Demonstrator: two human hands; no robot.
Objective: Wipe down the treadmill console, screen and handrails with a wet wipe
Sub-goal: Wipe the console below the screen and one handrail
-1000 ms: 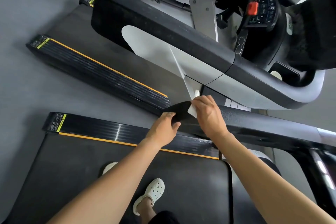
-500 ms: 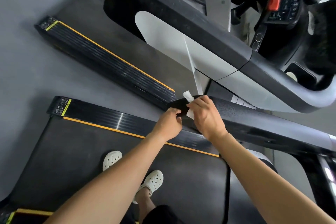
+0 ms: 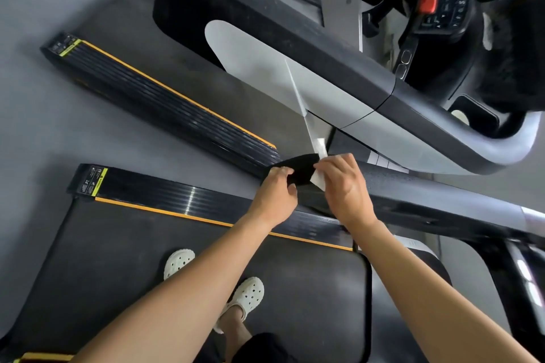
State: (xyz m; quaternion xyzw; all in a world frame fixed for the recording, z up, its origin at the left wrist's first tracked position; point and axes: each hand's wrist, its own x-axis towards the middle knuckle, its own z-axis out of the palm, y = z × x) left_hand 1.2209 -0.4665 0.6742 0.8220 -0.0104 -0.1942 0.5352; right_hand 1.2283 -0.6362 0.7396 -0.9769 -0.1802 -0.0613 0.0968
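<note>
Grey floor [image 3: 44, 127] fills the left of the view, and you stand on the dark belt [image 3: 206, 274] of the near treadmill, looking straight down. Beyond it lies the far treadmill [image 3: 295, 38], a long black arm with a pale grey panel under it, running from far left toward the right. Its keypad [image 3: 451, 9] with a red button [image 3: 429, 1] sits at the far right. On your own machine a ribbed black side rail [image 3: 177, 197] with an orange stripe borders the belt on the far side. Above that, the black handrail [image 3: 427, 197] reaches from the middle of the view out to the right edge, and its rounded end points left. Both your arms come up from the near edge and meet at that rounded end. Your left hand [image 3: 277, 194] grips the tip of the handrail, fingers curled over its far side and thumb on the near side. Your right hand [image 3: 345, 183] is just to the right of it, fingers bent and pinching the wipe [image 3: 320, 180] against the handrail. The wipe is white and crumpled: part of it shows between your two hands on the near face of the handrail, and a corner sticks up past your right fingertips on the far side. Your white clogs [image 3: 247, 295] rest on the belt below your left arm, one near the middle and one further left.
</note>
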